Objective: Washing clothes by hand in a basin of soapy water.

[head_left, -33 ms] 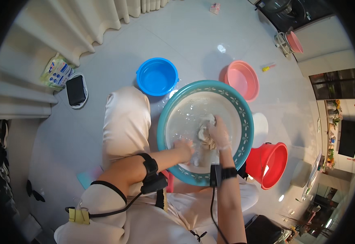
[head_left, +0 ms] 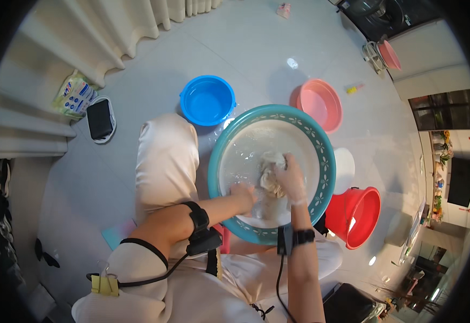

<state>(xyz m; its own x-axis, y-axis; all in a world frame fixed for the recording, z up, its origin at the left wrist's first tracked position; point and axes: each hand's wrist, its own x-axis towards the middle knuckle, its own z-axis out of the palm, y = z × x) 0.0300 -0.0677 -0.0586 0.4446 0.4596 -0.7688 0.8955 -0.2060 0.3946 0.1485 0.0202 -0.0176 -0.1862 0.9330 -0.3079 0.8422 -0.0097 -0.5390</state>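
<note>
In front of me stands a wide teal basin (head_left: pixel 329 161) with a pale inside and a pattern of cut-out flowers, holding cloudy water. My right hand (head_left: pixel 290 175) is closed on a wet, whitish bunched cloth (head_left: pixel 271 175) just right of the basin's middle. Part of the cloth seems to trail under the water. My left hand (head_left: pixel 243 197) reaches over the near left rim into the water, a short way left of the cloth. Its fingers are partly under the surface, so their grip does not show.
A blue basin (head_left: pixel 207 100) stands far left, a pink basin (head_left: pixel 319 105) far right, and a red bucket (head_left: pixel 361 218) at the right. A white lid-like disc (head_left: pixel 344 169) lies beside the teal basin. Cables run from bands on both my arms. A black device (head_left: pixel 99 119) rests near the curtain.
The cloth and my right hand have shifted very slightly, and the cloth's folds look different. My left hand stays where it was.
</note>
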